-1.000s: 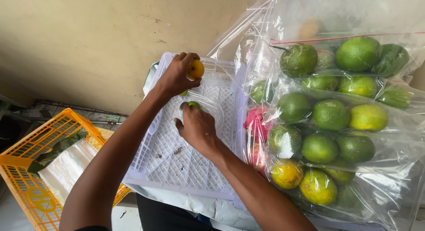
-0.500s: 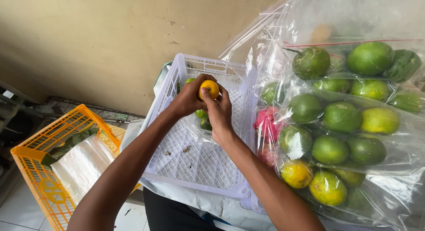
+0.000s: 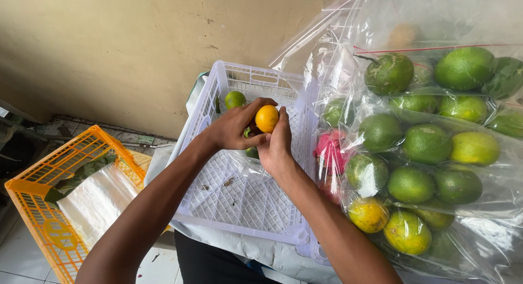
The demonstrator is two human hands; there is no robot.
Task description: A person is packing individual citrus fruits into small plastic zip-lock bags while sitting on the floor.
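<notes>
Hands meet over a white plastic crate (image 3: 239, 208): the left hand (image 3: 235, 127) and right hand (image 3: 277, 148) together grip a small yellow fruit (image 3: 267, 118). Green fruit (image 3: 235, 99) lies in the crate; bagged citrus (image 3: 427, 144) sits just beside it.

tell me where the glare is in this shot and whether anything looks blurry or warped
Head view: soft daylight, no hard shadows; white glare streaks the clear plastic bags over the green citrus, hiding some fruit at top. The yellow fruit held between the left hand and right hand is sharp. The wide lens bends the white crate and orange crate near the edges.
</notes>
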